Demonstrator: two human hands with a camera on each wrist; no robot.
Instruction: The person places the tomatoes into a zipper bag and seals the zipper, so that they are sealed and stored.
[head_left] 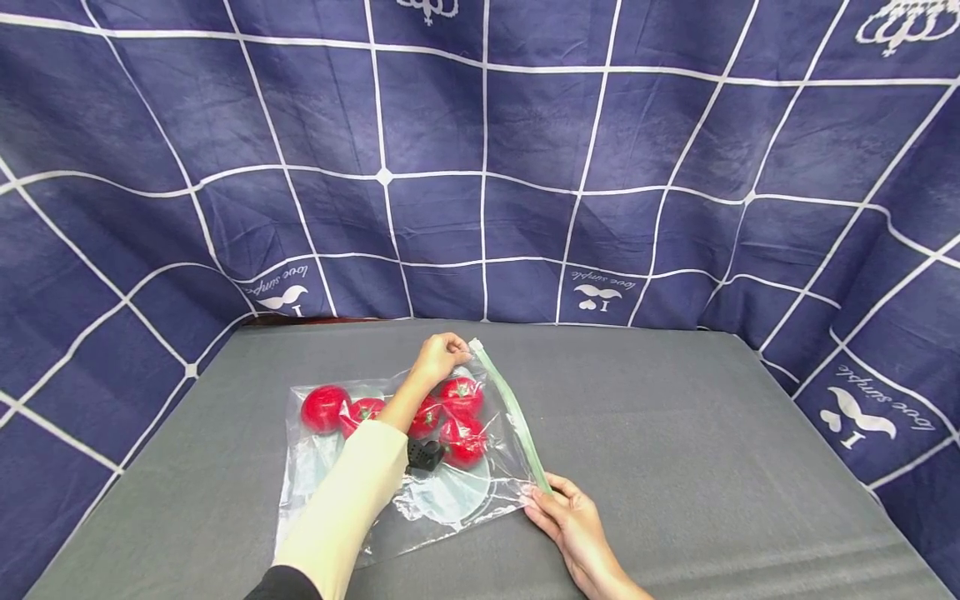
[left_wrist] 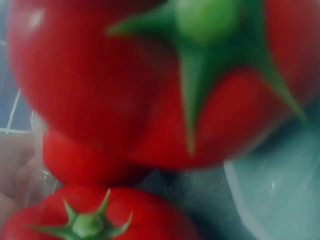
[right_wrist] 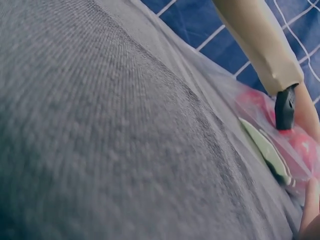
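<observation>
A clear zip bag (head_left: 506,471) lies on the grey table with several red tomatoes (head_left: 325,408) showing through its film. A pale green zip strip (head_left: 517,417) runs along its right edge. My left hand (head_left: 441,358) pinches the bag near the far end of that strip, its forearm crossing over the bag and hiding part of the tomatoes. At the strip's near end, my right hand (head_left: 573,525) grips the corner between thumb and fingers. Tomatoes (left_wrist: 90,90) with green stems fill the left wrist view. Only a sliver of the right hand (right_wrist: 311,210) appears in the right wrist view.
Grey cloth covers the table (head_left: 675,467). A blue curtain with white lines (head_left: 540,225) stands behind it and along both sides. A black wrist camera (head_left: 425,454) sits under the left wrist, over the bag. Pale round shapes (head_left: 450,492) show through the bag.
</observation>
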